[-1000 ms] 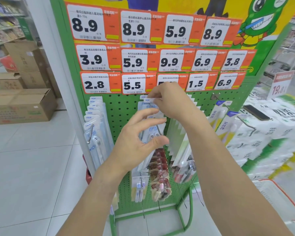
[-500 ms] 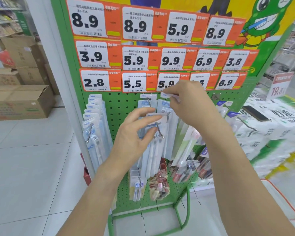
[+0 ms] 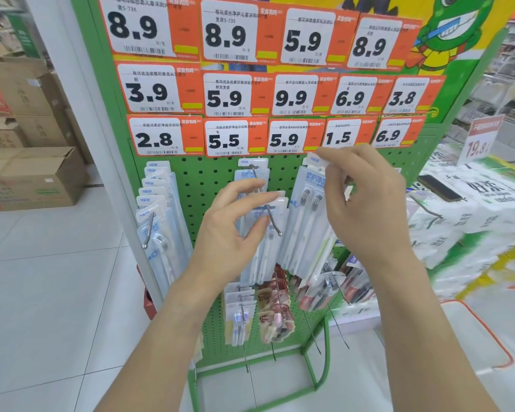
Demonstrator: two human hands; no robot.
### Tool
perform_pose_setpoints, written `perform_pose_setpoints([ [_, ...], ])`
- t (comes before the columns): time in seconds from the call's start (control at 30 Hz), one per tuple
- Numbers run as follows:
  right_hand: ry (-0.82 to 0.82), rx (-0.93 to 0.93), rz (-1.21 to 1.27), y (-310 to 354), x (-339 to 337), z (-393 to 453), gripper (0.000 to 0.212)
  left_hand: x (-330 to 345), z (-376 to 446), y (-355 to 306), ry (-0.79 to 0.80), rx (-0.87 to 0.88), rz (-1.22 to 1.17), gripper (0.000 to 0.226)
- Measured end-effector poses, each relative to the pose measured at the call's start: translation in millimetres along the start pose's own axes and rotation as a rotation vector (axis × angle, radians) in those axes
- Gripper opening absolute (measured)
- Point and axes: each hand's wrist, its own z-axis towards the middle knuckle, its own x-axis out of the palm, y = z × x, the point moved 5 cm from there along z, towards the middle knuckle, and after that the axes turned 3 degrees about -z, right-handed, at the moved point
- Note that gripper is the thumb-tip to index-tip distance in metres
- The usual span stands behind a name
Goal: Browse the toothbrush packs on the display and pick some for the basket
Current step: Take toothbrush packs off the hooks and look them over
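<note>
Toothbrush packs hang on hooks of a green pegboard display [image 3: 208, 179]. My right hand [image 3: 366, 209] pinches the top card of one clear two-brush pack [image 3: 305, 221], which hangs down free of the middle hook [image 3: 272, 221] and just to its right. My left hand [image 3: 229, 233] holds the front packs [image 3: 257, 248] left on that hook between thumb and fingers. A red-rimmed basket [image 3: 488, 331] sits blurred on the floor at the lower right.
More packs hang on a left hook [image 3: 161, 215] and on lower hooks [image 3: 241, 310]. Orange price tags [image 3: 232, 138] fill the board above. Stacked tissue packs [image 3: 482, 215] with a phone [image 3: 439, 188] on top stand to the right, and cardboard boxes [image 3: 27, 176] to the left.
My right hand has drawn one pack off the middle hook and moved it to the right. My left hand stayed at the hook, steadying the other packs.
</note>
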Motion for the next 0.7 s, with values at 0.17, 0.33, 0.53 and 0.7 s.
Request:
perform_pose_setpoints([
  [0.17, -0.119, 0.064, 0.057, 4.5, -7.8, -17.2, 0.023, -12.9, -9.6, -16.1, -0.133, -0.022, -0.138, 0.044],
  [0.33, -0.236, 0.266, 0.189, 4.8, -18.0, -43.1, 0.015, -26.7, -42.3, -31.9, -0.391, 0.082, -0.156, 0.030],
  [0.53, -0.331, 0.430, 0.325, 12.5, -28.0, -78.9, 0.017, -1.9, -88.3, -29.3, -0.360, -0.117, -0.255, 0.024],
  [0.7, -0.277, 0.584, 0.447, 23.8, -16.1, -110.2, 0.023, 38.7, -117.4, -8.7, 0.023, -0.495, -0.328, 0.036],
])
